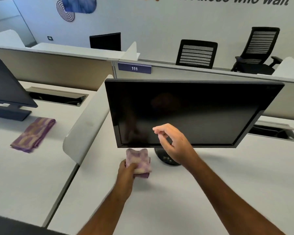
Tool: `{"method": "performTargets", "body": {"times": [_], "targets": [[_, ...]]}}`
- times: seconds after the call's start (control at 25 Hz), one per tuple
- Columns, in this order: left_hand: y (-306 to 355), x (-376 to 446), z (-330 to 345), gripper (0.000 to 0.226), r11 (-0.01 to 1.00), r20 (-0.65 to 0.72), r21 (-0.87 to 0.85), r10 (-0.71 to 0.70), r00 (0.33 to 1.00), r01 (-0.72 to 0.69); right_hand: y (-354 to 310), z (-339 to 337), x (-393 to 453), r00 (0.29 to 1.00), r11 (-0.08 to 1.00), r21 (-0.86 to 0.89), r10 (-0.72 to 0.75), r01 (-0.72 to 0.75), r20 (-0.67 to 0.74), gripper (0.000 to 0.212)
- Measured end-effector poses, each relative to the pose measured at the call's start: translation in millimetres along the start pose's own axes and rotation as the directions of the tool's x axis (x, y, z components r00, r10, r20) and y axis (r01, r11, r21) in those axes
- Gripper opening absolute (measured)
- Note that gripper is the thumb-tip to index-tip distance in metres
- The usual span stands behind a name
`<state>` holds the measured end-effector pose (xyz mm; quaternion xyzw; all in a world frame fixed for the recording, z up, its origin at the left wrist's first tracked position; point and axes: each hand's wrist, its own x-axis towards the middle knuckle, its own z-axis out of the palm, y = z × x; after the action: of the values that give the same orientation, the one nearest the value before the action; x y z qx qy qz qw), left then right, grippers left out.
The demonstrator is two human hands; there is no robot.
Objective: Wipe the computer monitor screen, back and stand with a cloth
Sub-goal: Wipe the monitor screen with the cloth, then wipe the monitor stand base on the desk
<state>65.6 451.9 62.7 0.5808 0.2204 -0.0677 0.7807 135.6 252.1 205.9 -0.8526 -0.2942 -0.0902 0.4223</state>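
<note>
Below the dark monitor on the white table, the left hand grips a bunched purple cloth ready for wiping, while the empty right hand hovers loosely curled before the screen, probably to steady it.

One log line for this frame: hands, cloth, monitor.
left hand: grips cloth on desk | right hand: empty, before monitor screen | wipe: not in contact

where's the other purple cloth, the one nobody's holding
In the head view the spare folded cloth lies far left on the neighbouring desk, just in front of the second monitor's base, beyond the white divider.
</note>
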Motion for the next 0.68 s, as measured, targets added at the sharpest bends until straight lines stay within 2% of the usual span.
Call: {"method": "performTargets", "body": {"times": [0.08,0.12,0.16,0.2,0.24,0.32,0.4,0.48,0.56,0.64,0.68], "targets": [[-5,-1,17,0.03,0.997,0.001,-0.016,-0.073,0.997,0.073,32,19,-44,0.949,0.943,0.107,0.311,-0.314,0.046,0.028],[-4,-1,30,0.03,0.995,-0.003,-0.018,-0.096,0.995,0.096,46,27,-66,0.873,0.859,0.158,0.485,-0.487,0.058,0.036],[-8,0,38,0.03,0.995,0.021,-0.021,-0.101,0.995,0.102,55,32,-82,0.767,0.738,0.222,0.636,-0.638,0.089,0.048],[-10,-5,47,0.03,0.994,0.06,-0.034,-0.106,0.993,0.108,62,37,-96,0.663,0.6,0.312,0.732,-0.736,0.156,0.059],[-16,-10,56,0.031,0.993,0.105,-0.03,-0.111,0.988,0.115,69,40,-110,0.596,0.463,0.433,0.764,-0.774,0.249,0.064],[-26,-11,69,0.032,0.991,0.165,0.01,-0.135,0.977,0.135,77,45,-130,0.585,0.197,0.672,0.696,-0.714,0.417,0.055],[-37,-10,82,0.038,0.987,0.212,0.119,-0.131,0.968,0.107,80,44,-143,0.571,0.055,0.761,0.697,-0.646,0.434,0.044],[-46,-8,89,0.043,0.954,0.231,0.299,-0.107,0.967,0.035,84,43,-148,0.502,0.016,0.778,0.772,-0.628,0.39,0.041],[-55,-1,84,0.046,0.885,0.176,0.465,-0.062,0.982,-0.027,95,38,-153,0.41,0.017,0.771,0.855,-0.637,0.319,0.034],[-64,10,63,0.051,0.757,0.109,0.64,0.08,0.991,-0.132,111,27,-159,0.372,0.103,0.745,0.905,-0.659,0.204,0.033],[-69,18,49,0.053,0.658,0.101,0.729,0.168,0.981,-0.188,120,21,-162,0.369,0.17,0.718,0.92,-0.675,0.13,0.035]]}}
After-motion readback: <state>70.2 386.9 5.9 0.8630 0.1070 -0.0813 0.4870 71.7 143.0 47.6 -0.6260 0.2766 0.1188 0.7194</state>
